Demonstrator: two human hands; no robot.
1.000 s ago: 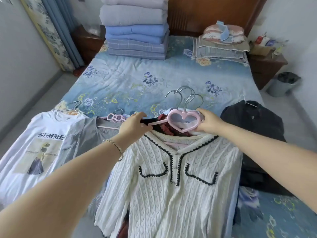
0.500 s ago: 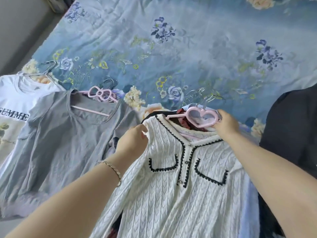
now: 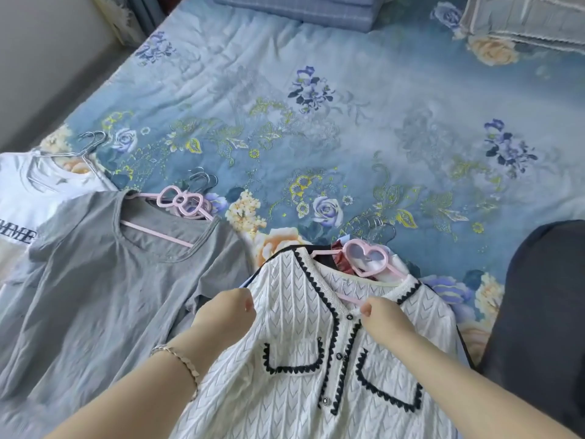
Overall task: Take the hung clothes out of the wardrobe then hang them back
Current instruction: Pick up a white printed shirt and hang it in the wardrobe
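I saw right hand (image 3: 384, 318) quit the heart hanger (image 3: 365, 258) and pinch the cardigan (image 3: 294, 391) placket; left hand (image 3: 226, 308) pinched its shoulder, likely straightening before rehanging

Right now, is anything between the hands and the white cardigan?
No, nothing visible. Both hands hold the cardigan: the left hand grips its front near a shoulder, and the right hand pinches its neckline.
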